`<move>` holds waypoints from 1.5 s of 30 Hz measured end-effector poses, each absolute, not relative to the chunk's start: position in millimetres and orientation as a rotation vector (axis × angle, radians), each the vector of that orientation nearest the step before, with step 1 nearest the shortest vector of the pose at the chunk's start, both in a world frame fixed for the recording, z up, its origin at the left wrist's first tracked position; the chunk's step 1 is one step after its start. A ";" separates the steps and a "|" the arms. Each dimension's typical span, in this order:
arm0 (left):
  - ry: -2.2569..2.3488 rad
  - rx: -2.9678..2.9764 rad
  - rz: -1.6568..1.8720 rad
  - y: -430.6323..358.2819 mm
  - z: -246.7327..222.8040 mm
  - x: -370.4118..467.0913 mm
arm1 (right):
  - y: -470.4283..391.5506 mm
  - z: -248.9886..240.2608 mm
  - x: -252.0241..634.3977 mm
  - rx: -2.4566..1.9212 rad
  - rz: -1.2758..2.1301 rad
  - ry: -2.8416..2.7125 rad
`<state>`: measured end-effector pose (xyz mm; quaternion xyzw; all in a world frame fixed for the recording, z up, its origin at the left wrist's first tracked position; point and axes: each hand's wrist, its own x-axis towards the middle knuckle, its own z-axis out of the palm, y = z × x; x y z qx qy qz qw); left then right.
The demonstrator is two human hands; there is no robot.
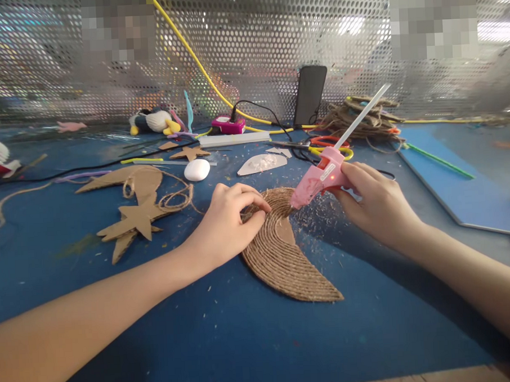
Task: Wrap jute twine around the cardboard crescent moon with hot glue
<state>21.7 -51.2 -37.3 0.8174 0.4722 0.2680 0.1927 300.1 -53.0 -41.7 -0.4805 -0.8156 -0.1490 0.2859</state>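
Note:
A cardboard crescent, largely covered with rows of brown twine, lies flat on the blue table. My left hand rests at its upper left, thumb and forefinger pinched on the twine. In my right hand is a pink hot glue gun, its small light lit and a clear glue stick rising from the back. The nozzle points down at the bare cardboard along the crescent's inner edge; whether it touches is hard to see. A loose length of twine runs leftward from my left hand.
Cardboard stars lie at the left, with a white oval piece nearby. Farther back are scissors, glue sticks, a magenta power socket, an upright phone and a twine bundle. A blue board lies right.

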 end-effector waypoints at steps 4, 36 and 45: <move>1.331 2.290 0.748 -51.3 -37.1 22.0 | -53.5 -40.2 301.0 -1.289 -0.383 -2.179; 1.372 2.436 0.685 -53.5 -44.1 20.7 | -63.3 -33.4 305.3 -1.178 -0.758 -2.197; 1.341 2.441 0.670 -53.4 -41.3 21.2 | -64.7 -31.3 301.7 -1.214 -0.777 -2.096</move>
